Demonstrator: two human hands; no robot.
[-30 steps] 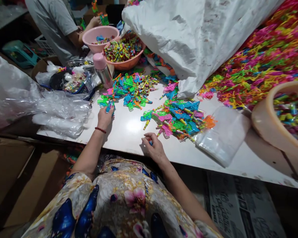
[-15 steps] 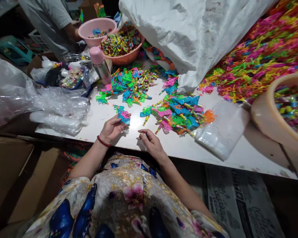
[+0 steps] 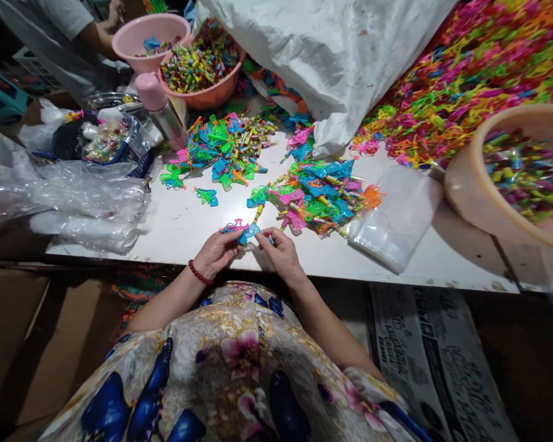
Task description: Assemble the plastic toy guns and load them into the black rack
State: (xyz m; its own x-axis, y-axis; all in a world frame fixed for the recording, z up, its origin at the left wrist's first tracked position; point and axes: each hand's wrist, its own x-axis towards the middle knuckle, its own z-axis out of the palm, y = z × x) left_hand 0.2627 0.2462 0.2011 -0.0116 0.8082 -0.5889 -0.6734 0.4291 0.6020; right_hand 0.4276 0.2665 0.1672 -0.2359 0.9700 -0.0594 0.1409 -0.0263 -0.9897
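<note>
My left hand [image 3: 221,250] is closed on flat plastic toy pieces, a blue one with a mesh part [image 3: 251,231] and a pink one [image 3: 236,225]. Against the blue mesh's right edge, my right hand [image 3: 279,248] has thumb and forefinger pinched together; what lies between them is too small to make out. Both hands are just above the table's front edge. A green and blue toy piece [image 3: 206,196] lies alone beyond my left hand. Past my right hand is a heap of blue, pink and green toy pieces with striped tubes [image 3: 320,196]; a similar heap [image 3: 225,147] lies farther back.
Clear plastic bags [image 3: 87,202] cover the table's left; a stack of flat bags [image 3: 396,218] lies right. A pink-capped flask [image 3: 159,110], an orange basin [image 3: 203,89] and a beige tub [image 3: 465,166] stand around. Behind are a white sack [image 3: 304,55] and another person's arm [image 3: 99,37].
My hands have come together; the left has moved right and nearer with the toy pieces, now turned sideways. My right fingertips now meet the blue mesh. The view has shifted slightly.
</note>
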